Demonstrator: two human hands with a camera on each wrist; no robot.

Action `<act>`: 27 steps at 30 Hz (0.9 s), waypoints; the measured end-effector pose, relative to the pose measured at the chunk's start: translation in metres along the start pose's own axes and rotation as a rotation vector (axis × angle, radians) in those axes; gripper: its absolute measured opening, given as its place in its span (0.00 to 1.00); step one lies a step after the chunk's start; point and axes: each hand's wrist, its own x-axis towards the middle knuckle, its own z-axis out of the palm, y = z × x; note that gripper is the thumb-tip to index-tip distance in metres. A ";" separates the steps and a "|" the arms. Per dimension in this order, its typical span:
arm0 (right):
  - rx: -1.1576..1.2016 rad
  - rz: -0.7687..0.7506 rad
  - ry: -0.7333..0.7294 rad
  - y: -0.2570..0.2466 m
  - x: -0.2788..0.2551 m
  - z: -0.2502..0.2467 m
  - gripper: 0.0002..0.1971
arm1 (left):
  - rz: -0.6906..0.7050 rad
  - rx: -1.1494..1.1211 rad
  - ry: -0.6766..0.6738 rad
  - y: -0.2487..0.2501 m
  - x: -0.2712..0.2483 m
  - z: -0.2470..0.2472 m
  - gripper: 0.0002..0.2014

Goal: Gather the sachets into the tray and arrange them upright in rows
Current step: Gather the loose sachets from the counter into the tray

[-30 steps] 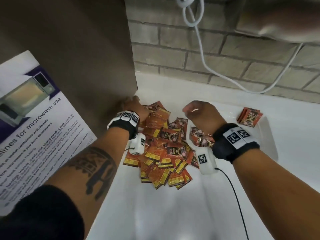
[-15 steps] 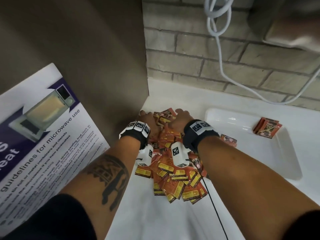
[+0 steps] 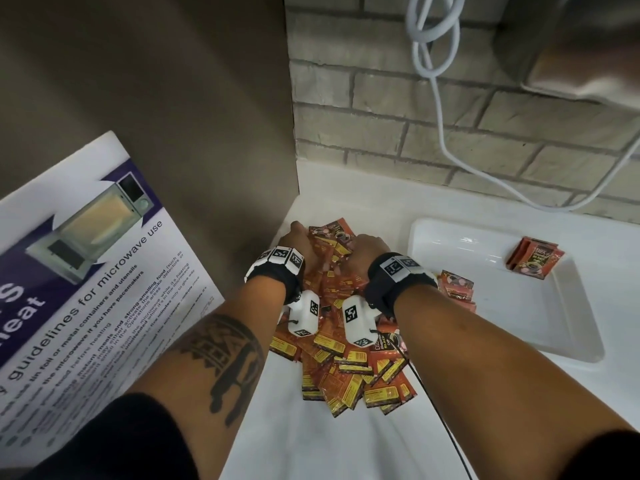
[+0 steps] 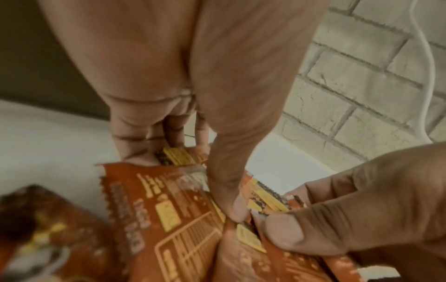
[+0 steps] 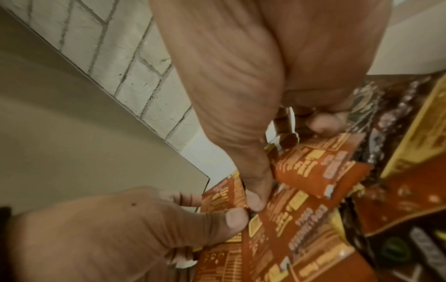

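Note:
A heap of orange sachets (image 3: 349,362) lies on the white counter (image 3: 311,445), left of the white tray (image 3: 540,334). A small stack of sachets (image 3: 535,259) stands in the tray's far right corner. A few more sachets (image 3: 457,289) rest at the tray's left rim. My left hand (image 3: 300,239) and right hand (image 3: 363,249) meet at the heap's far end. In the left wrist view the left thumb (image 4: 233,209) presses sachets (image 4: 154,209) against curled fingers. In the right wrist view my right hand (image 5: 277,171) pinches sachets (image 5: 313,171) beside the left thumb (image 5: 234,219).
A brown panel (image 3: 173,116) with a microwave-guidelines poster (image 3: 86,289) closes off the left side. A brick wall (image 3: 381,126) stands behind, with a white cable (image 3: 438,98) hanging down it. A metal appliance (image 3: 588,46) overhangs at the top right. A black wrist cable (image 3: 436,410) trails over the counter.
My right hand has moved left from above the tray to the heap and now grips sachets next to the left hand. The left hand has stayed at the heap's far end.

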 end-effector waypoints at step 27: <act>0.986 0.027 0.268 0.093 -0.085 -0.108 0.08 | 0.456 -0.011 0.053 0.090 -0.038 -0.034 0.17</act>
